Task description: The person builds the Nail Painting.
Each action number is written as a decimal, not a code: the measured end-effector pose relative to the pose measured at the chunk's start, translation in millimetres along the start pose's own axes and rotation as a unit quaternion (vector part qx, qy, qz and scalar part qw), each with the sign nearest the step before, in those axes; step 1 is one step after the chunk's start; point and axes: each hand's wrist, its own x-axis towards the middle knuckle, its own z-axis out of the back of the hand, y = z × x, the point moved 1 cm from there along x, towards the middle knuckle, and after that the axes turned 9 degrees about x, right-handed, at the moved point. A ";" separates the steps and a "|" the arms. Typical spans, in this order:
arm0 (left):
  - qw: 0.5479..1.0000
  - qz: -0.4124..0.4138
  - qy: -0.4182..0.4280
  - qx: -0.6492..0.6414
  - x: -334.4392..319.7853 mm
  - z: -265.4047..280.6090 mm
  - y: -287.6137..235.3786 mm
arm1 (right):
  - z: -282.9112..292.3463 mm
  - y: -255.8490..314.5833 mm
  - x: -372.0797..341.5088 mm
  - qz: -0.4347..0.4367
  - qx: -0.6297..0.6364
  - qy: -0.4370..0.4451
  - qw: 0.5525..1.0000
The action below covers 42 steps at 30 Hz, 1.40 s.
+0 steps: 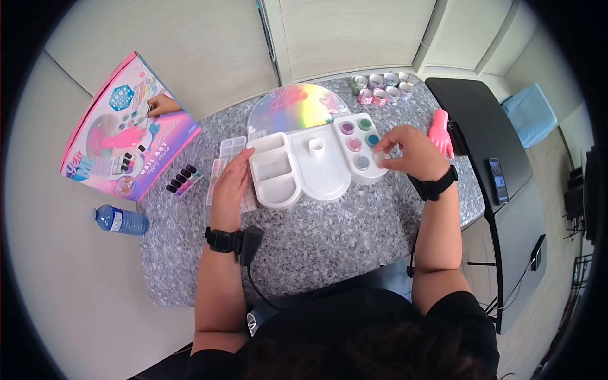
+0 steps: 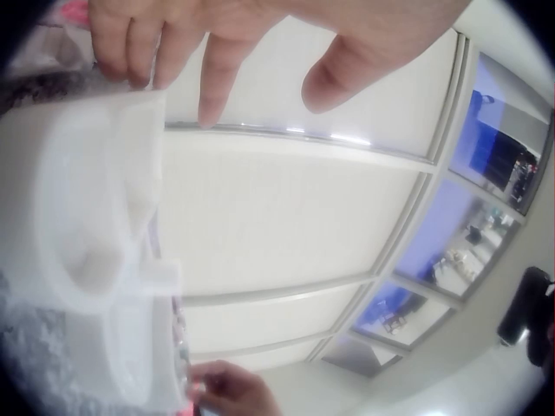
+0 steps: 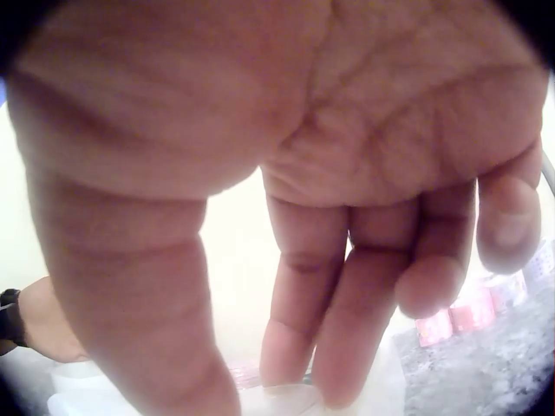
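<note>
On the counter stands a white plastic nail-art tray unit, with a three-part compartment tray (image 1: 273,170) at its left and a pot holder (image 1: 366,176) at its right. My left hand (image 1: 232,183) lies along the left edge of the compartment tray, fingers extended; in the left wrist view its fingertips (image 2: 139,78) touch the rim. Over the holder's front right slot, my right hand (image 1: 408,152) pinches a small pale pot (image 1: 379,156) between thumb and fingers. Pots of purple (image 1: 347,128), green (image 1: 366,124), teal (image 1: 372,140), pink (image 1: 354,145) and grey-blue (image 1: 361,163) glitter sit in the holder.
A holographic backboard (image 1: 297,104) lies behind the unit. Rolls of patterned tape (image 1: 383,88) and a pink model hand (image 1: 439,133) are at the right. Polish bottles (image 1: 183,179), clear cases (image 1: 232,149), the product box (image 1: 130,136) and a water bottle (image 1: 122,220) are left.
</note>
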 end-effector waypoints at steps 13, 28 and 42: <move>0.992 -0.055 -0.110 0.023 2.4 25.8 -0.9 | -12.6 -7.6 23.7 -0.002 0.108 -0.105 0.989; 0.874 0.012 -0.243 0.422 -23.9 226.6 32.7 | -60.3 -9.9 17.5 0.038 -0.088 0.056 0.994; 0.852 -0.207 -0.163 0.453 -39.7 64.1 -52.8 | -60.8 -11.4 20.8 0.058 -0.083 0.043 0.994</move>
